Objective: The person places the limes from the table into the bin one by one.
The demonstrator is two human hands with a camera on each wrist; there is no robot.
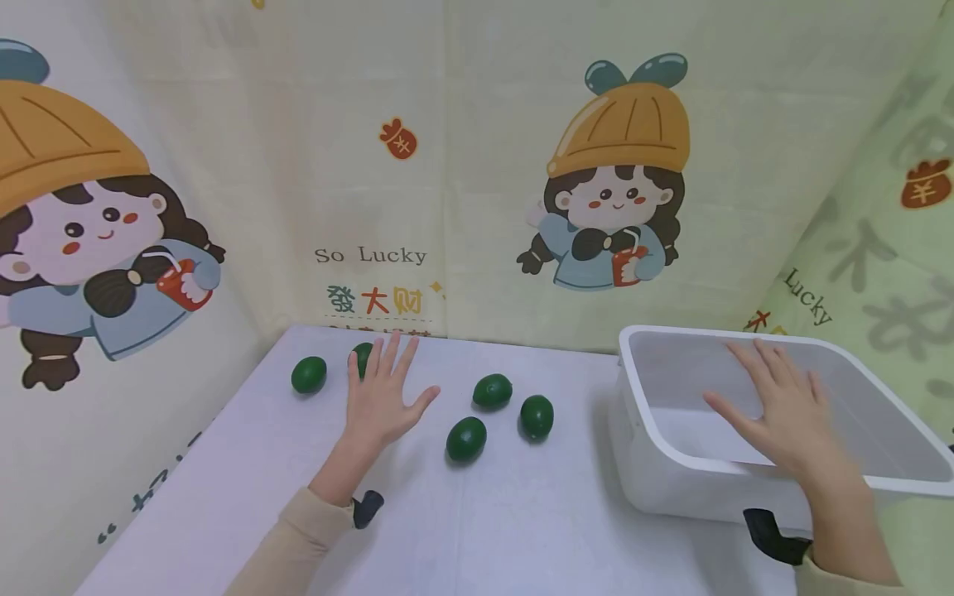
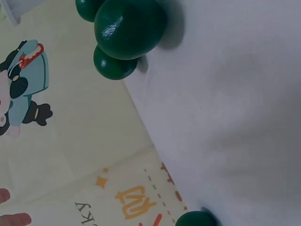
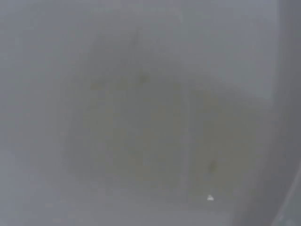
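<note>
Five dark green avocados are laid on the white worktop point(image 1: 462, 530), and a white plastic bin point(image 1: 656, 463) is set at its right side. The left hand point(image 1: 382, 397) is held flat above the far left part of the worktop, its fingers straight and spread, with nothing grasped. One avocado point(image 1: 361, 358) is partly covered by the fingers of that hand; whether it is touched cannot be told. A second avocado point(image 1: 309, 374) is seen just to the left of the hand, apart from it.

Three more are grouped to the right of the hand, near the middle of the worktop: the far avocado point(image 1: 493, 391), the near avocado point(image 1: 466, 439) and the right avocado point(image 1: 537, 416). They lie close together, between the hand and the bin, and none is touched.

The right hand point(image 1: 778, 410) is held over the open bin, palm down, fingers straight and slightly spread, nothing gripped. Only the bin's pale inner surface, blurred, is shown by the right wrist view.

A printed curtain point(image 1: 477, 165) with cartoon figures and the words "So Lucky" is hung behind the worktop.
</note>
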